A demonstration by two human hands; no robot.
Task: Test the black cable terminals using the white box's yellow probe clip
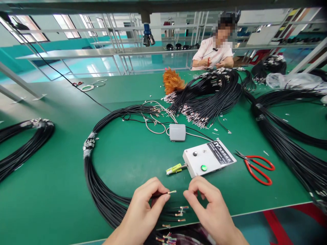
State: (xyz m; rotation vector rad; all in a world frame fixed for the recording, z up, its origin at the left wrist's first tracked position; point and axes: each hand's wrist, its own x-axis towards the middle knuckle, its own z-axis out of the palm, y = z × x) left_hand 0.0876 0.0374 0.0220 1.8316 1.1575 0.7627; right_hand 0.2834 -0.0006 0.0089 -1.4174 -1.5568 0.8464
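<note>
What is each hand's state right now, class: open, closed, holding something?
Left hand: closed, pinching a stripped cable end.
Right hand: thumb and finger curled closed, nothing visible in its grip.

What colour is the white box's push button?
The push button is green, best seen in the head view.

My left hand and right hand were bare and stood at the lower middle of the frame, near each other but apart. The left, just left of centre, pointed up and to the right, its thumb and forefinger pinched at the tips. The right faced it, forefinger curled and thumb stretched out; I could not tell whether those two tips touched. My left wrist slanted up from the bottom edge, my right wrist from the lower right.
</note>
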